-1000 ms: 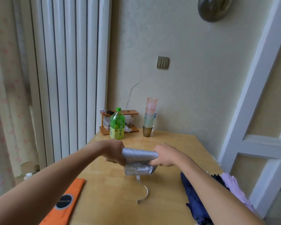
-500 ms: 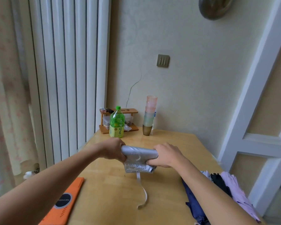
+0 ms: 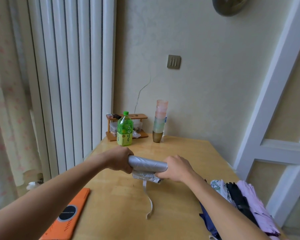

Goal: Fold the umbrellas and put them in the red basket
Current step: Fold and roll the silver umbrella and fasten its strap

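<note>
Little has shifted since a moment ago: both hands stay on the silver umbrella (image 3: 148,164), its canopy rolled a shade tighter. The left hand (image 3: 120,160) grips the roll's 9 o'clock end and the right hand (image 3: 176,168) grips its 3 o'clock end, fingers curled round it, over the middle of the tabletop (image 3: 189,149). Loose folds sag under the roll, and the strap (image 3: 148,201) trails toward 6 o'clock, unfastened.

Judging by that, the rolling step is nearly done. Next the strap needs catching and winding round the bundle (one hand must keep the roll from springing loose). No red basket is in view.

A white radiator (image 3: 68,75) fills the wall at 10 o'clock. More umbrellas (image 3: 241,201) lie heaped at 4 o'clock, an orange pad (image 3: 68,215) lies at 7 o'clock, and a green bottle (image 3: 125,129) and stacked cups (image 3: 160,121) stand at 12 o'clock.
</note>
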